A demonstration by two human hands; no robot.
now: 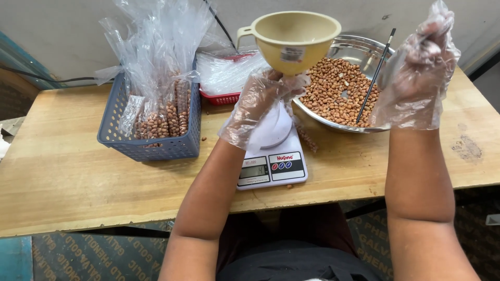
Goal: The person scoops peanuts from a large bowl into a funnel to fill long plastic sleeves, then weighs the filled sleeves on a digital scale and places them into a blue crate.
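Left hand (260,101), in a loose clear plastic glove, has its fingers closed round the spout of a beige funnel (291,39), held upright above a white kitchen scale (272,161); a narrow clear bag (304,136) with a few peanuts appears to hang just below those fingers, though where its mouth sits under the glove is hidden. Right hand (416,78), also gloved, is raised beside the funnel with fingers drawn together around a thin dark-handled utensil (376,75) whose lower end dips into the peanuts (336,91); whether it is a spoon or a scoop cannot be told. The peanuts fill a steel bowl (359,49) lying just behind both sets of fingers. Risks, as a judgement: the slack gloves could slip on the smooth spout, tilting the funnel and scattering nuts; the bag could slide off the spout unseen; the right forearm could nudge the bowl rim, which hangs near the scale. To the left of the left fingers stands a blue basket (114,130) of filled bags, with a red tray (221,97) of empty bags behind it. Open tabletop (67,177) lies left and near of the scale, and to the right beyond the bowl; the near table edge runs close under both forearms, so nuts that spill toward the person would likely drop to the floor.
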